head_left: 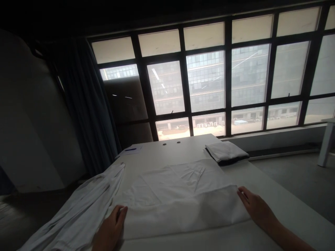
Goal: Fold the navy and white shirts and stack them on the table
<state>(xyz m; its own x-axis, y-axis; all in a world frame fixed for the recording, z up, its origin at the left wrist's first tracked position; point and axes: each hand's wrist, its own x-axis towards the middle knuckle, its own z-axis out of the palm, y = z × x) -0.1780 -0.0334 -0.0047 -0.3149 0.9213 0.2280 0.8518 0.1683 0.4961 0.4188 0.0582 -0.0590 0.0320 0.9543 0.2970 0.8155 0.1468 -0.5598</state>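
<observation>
A white garment [172, 190], perhaps a shirt, lies across the table with creases near its far end. Its near part is a raised, folded-over band of cloth that spans between my two hands. My left hand [113, 223] pinches the left corner of this band between thumb and fingers. At the opposite corner, my right hand [253, 204] grips the cloth edge with its fingers closed. To the left of my left hand, a loose heap of white cloth [86, 205] hangs over the table's left side.
Folded white and dark cloths [226, 152] are stacked at the back right of the white table [272, 195]. A blue pen [131, 150] rests on paper at the far left corner. Windows and a dark curtain [86, 104] stand beyond; another table [327, 139] is at right.
</observation>
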